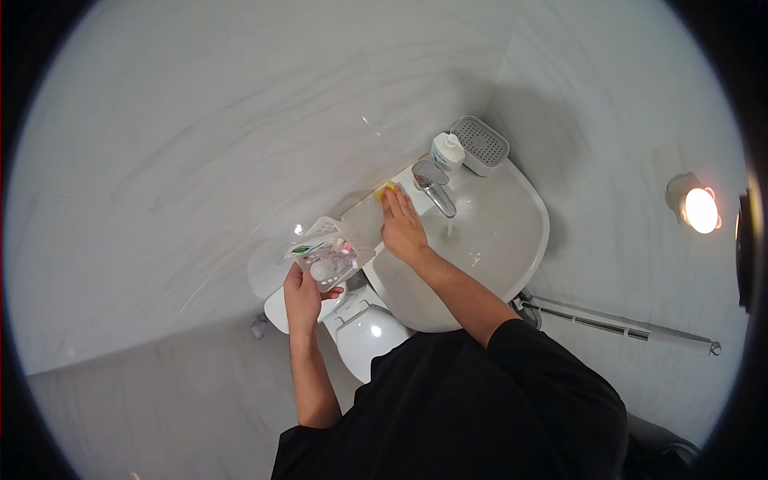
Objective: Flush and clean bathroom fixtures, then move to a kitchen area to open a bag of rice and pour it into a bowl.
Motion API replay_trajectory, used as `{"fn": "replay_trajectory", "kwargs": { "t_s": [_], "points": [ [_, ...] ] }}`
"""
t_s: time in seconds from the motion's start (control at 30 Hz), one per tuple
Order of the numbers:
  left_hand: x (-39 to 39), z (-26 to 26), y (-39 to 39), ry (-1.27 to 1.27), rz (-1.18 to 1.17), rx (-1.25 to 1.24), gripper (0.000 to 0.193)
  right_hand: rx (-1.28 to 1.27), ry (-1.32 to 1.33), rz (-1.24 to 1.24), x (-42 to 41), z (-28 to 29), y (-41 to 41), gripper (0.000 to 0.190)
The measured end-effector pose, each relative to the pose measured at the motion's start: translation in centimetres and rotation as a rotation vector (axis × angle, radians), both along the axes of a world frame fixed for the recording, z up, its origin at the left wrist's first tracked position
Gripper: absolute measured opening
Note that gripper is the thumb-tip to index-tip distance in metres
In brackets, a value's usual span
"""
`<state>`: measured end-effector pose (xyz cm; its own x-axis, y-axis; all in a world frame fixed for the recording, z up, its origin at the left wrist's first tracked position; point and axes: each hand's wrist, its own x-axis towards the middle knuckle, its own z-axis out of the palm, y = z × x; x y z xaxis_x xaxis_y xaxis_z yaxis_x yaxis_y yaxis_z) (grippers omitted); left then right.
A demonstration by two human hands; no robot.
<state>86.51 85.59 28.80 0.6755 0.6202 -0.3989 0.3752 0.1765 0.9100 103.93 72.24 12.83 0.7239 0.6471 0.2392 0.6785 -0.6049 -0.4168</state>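
My left hand (305, 294) grips a white perforated plastic basket (363, 247) above the toilet, left of the sink. In the basket lie a toothpaste tube (309, 246), a clear bottle with a white cap (322, 270) and small items with pink parts. My right hand (401, 223) presses on a yellow sponge (386, 191) at the back left rim of the white washbasin (480, 264); most of the sponge is hidden under the fingers. Just right of this hand stands the chrome faucet (435, 189).
Behind the faucet stand a white pump bottle (447, 152) and a grey container with a perforated lid (480, 141). The white toilet (369, 339) is below left of the basin. A rail (591, 323) runs along the right wall, below a lit lamp (701, 210).
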Motion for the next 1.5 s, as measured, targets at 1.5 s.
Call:
{"fn": "replay_trajectory", "kwargs": {
  "t_s": [1.5],
  "points": [
    [7.5,-3.5,-2.1,-0.07,-0.072,-0.122,0.043,1.034,1.476,-0.628,1.2,-6.3,-11.0,0.034]
  ]
}}
